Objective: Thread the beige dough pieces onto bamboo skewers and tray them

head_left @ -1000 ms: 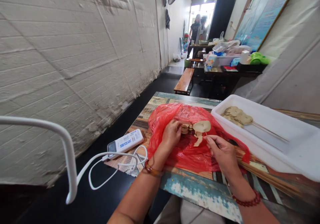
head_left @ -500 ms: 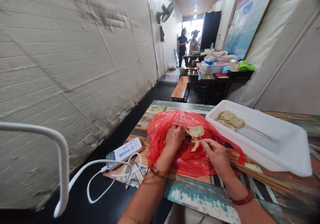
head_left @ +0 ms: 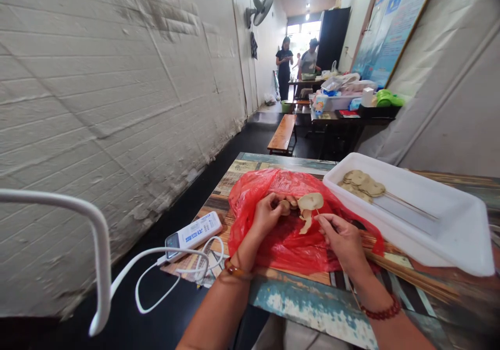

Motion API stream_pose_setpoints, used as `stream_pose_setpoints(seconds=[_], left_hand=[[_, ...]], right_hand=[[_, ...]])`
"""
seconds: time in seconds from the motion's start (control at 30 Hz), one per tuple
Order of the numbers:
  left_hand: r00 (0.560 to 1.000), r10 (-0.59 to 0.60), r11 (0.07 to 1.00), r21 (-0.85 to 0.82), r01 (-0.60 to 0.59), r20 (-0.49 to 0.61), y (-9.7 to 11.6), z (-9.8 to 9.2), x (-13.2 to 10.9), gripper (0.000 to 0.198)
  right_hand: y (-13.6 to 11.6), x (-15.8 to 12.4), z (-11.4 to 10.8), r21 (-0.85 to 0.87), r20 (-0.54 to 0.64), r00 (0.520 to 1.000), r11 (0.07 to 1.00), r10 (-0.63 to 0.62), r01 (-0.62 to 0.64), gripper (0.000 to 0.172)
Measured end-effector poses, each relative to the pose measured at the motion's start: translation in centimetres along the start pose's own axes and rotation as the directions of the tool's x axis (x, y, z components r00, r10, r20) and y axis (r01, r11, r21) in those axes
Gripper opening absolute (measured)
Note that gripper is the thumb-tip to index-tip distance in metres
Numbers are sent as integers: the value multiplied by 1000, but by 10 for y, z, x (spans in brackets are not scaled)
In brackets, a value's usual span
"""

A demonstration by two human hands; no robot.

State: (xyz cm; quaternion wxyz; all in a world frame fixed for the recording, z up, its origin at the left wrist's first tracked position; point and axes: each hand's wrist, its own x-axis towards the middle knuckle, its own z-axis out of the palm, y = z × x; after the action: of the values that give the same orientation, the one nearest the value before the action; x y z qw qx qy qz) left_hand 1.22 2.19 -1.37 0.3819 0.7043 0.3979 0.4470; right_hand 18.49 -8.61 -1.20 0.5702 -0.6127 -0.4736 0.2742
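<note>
While one loaded skewer (head_left: 363, 185) lies in the white tray (head_left: 449, 246) at right, the right hand (head_left: 339, 238) pinches a part-threaded stick (head_left: 310, 201), and the left hand (head_left: 267, 212) grips slices (head_left: 287, 203) in the red bag (head_left: 281, 240) mid-frame; bare sticks (head_left: 410, 274) lie unused.

The only print near me is on the white power bank (head_left: 194, 232), which lies on the table (head_left: 304, 299) to the left of my left hand (head_left: 266, 213). A few large blue characters run along its top face, but they sit slantwise to me and I cannot make them out. The small screen at its near end looks dark. On the right wall hangs a blue poster (head_left: 394, 16) with lines of writing, all too small to read.
</note>
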Motion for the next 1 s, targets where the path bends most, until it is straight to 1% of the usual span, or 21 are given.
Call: stream_pose_setpoints(seconds=[0.07,0.1,0.2,0.23,0.33,0.4,0.5,0.6,0.73,0.83,0.9,0.93,0.97,1.0], left_hand=[[995,34,994,98,-43,97,2,-2,-3,12],[991,60,982,172,-80,118,3,-2,-4,14],[983,158,894,410,-182,92,10,3,-9,15],[979,182,863,462,-205,95,12,7,-10,15],[966,198,818,515,-256,165,16,22,-12,13],[966,183,804,537,-255,184,15,32,-12,13],[976,148,788,578,-214,159,13,41,-10,13],[983,123,785,593,-180,136,10,44,-9,8],[987,105,795,586,-157,122,10,45,-8,7],[988,119,844,513,-154,101,11,46,-7,8],[992,104,914,387,-125,75,11,45,-7,10],[996,74,953,288,-88,60,11,43,-6,12],[999,23,986,162,-31,47,11,41,-6,12],[998,-42,999,11,42,45,12,39,-5,13]], right_hand=[[2,2,-2,41,29,999,998,42,-43,36],[2,2,-3,60,33,998,996,58,-60,35],[1,3,-3,94,25,996,992,87,-89,34],[-1,2,-3,99,28,995,990,95,-97,34],[-4,1,-3,101,30,995,990,97,-100,33],[-5,0,-3,96,24,996,992,83,-85,32],[-4,0,-3,91,24,997,993,67,-69,32],[-3,0,-3,94,36,998,994,58,-61,33],[0,1,-3,84,30,998,995,47,-50,33],[2,2,-2,85,18,998,994,62,-63,34],[3,4,-2,92,8,997,993,80,-80,35],[3,4,-2,97,1,996,991,88,-88,36],[2,4,-2,105,-3,995,990,95,-94,36],[2,4,-2,114,-4,995,988,102,-100,37]])
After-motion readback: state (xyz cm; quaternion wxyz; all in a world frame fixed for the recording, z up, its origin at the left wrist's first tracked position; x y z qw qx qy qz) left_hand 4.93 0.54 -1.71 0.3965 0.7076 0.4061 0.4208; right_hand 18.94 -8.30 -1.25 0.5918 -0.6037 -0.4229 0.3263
